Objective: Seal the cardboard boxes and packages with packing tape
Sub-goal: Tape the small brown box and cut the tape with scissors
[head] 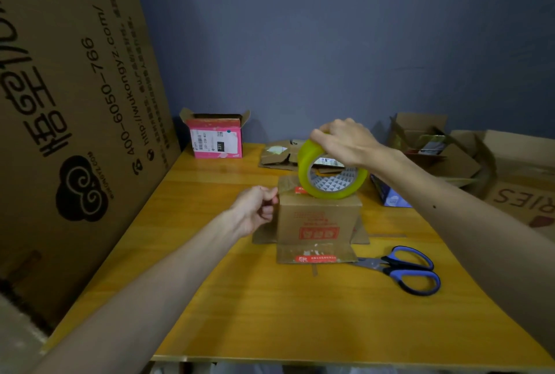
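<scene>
- Head view, setting: yellow wood-grain table against a blue-grey wall. A large printed cardboard panel leans along the table's left side.
- Task item: small cardboard box at table ctr., near side facing the camera w/ red print. Its lower flaps lie splayed flat on the table.
- Tape roll: yellow-green, tilted, lower rim resting on the box top.
- Right hand: grips the roll from above, fingers curled over its upper rim.
- Left hand: at the box's upper left corner. Thumb and fingertips pinch the free end of the clear tape strip, which runs from there to the roll.
- Scissors: blue handles, flat on the table just right of the box. Blades closed, tips pointing toward the box flap.
- Pink box: far left of the table, top flaps up, white label on the front.
- Flattened carton: on the table behind the roll.
- Open cartons: stacked at far right, beyond the right forearm.
- Blue package: partly hidden behind the right forearm; details can't be read.
</scene>
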